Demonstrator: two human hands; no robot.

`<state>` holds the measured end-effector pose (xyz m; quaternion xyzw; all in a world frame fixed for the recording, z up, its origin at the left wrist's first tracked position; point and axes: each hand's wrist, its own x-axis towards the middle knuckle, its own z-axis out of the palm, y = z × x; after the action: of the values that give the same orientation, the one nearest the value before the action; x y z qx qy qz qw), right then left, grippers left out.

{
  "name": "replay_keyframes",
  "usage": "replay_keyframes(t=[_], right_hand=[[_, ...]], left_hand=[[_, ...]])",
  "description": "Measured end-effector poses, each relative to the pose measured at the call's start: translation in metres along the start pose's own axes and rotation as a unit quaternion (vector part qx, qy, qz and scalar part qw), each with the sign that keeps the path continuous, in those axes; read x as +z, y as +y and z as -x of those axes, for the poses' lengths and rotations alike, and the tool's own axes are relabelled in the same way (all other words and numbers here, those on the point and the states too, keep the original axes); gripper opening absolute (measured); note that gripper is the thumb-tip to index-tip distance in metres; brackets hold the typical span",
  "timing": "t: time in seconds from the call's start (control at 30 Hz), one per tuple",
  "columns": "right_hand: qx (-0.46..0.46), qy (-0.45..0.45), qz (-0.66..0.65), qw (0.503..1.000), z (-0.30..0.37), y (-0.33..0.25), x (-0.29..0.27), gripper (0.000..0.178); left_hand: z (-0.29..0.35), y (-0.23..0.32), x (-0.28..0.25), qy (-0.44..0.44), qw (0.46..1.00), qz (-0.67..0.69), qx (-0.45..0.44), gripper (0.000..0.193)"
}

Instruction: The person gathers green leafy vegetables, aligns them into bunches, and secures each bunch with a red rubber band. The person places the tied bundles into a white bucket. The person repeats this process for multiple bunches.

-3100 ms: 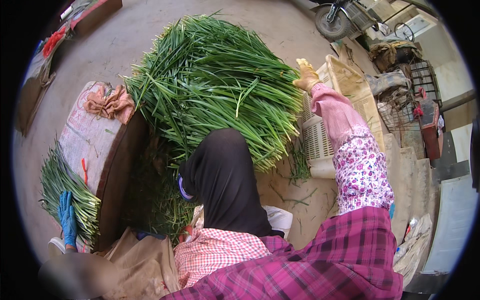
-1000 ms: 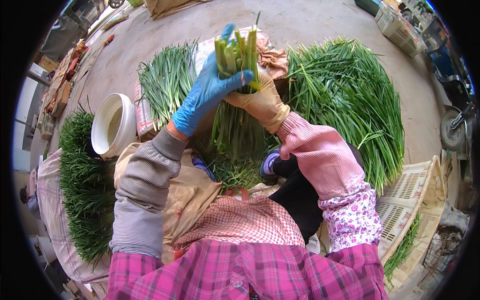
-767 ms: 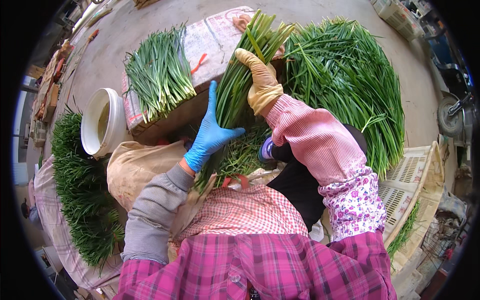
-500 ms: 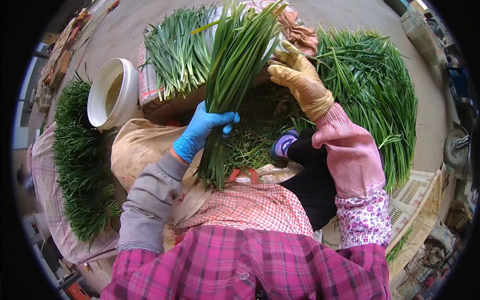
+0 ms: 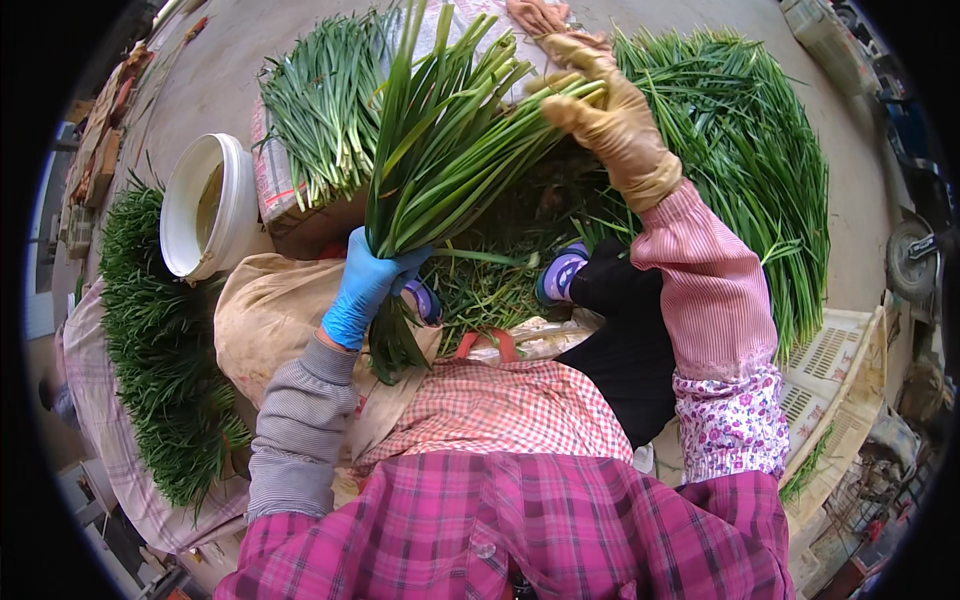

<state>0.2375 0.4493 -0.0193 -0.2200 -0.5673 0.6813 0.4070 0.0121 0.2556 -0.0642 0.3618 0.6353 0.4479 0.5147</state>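
Observation:
In a blue glove, my left hand (image 5: 366, 283) is closed around the leafy part of a bunch of garlic chives (image 5: 425, 185). The pale stem ends point up and to the right, and the leaf tips hang below the fist. Part of the bunch fans out toward my right hand (image 5: 618, 130), which wears a yellowish rubber glove. Its fingers are closed about the ends of those stems. Beyond the bunch, trimmed chives (image 5: 325, 110) lie on a wrapped block. A large heap of chives (image 5: 725, 160) lies to the right.
A white bucket (image 5: 232, 215) stands at the left. Further left, more chives (image 5: 150, 350) rest on a plaid cloth (image 5: 95, 340). Loose leaf scraps (image 5: 490, 300) cover the ground between my feet. A pinkish cloth (image 5: 540, 17) lies at the back, and a pale crate (image 5: 825, 370) sits at the right.
The bunch has tilted and spread, some stems now leaning right into my right hand. My right hand has closed on the stem ends. My left hand has shifted slightly left and down.

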Motion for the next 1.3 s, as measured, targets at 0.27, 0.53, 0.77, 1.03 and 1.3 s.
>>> replay_keyframes(t=[0.27,0.53,0.77,1.03,1.3], right_hand=[[0.048,0.085,0.111,0.989,0.006,0.003,-0.045,0.017],[-0.172,-0.018,0.423,0.889,0.012,-0.001,0.007,0.022],[-0.168,-0.018,0.415,0.894,0.008,0.041,-0.004,0.018],[-0.055,-0.157,0.265,0.95,0.008,-0.023,-0.098,0.021],[0.066,-0.022,0.218,0.973,0.007,0.032,-0.039,0.026]], left_hand=[[0.003,-0.004,0.002,0.008,1.0,-0.017,0.002,0.013],[-0.002,-0.022,0.008,0.007,0.99,-0.119,0.075,0.016],[-0.002,-0.017,0.015,-0.037,0.99,-0.129,0.037,0.018],[-0.011,-0.02,-0.01,-0.057,0.995,0.03,-0.083,0.019],[-0.001,-0.023,-0.013,-0.091,0.994,0.009,-0.057,0.037]])
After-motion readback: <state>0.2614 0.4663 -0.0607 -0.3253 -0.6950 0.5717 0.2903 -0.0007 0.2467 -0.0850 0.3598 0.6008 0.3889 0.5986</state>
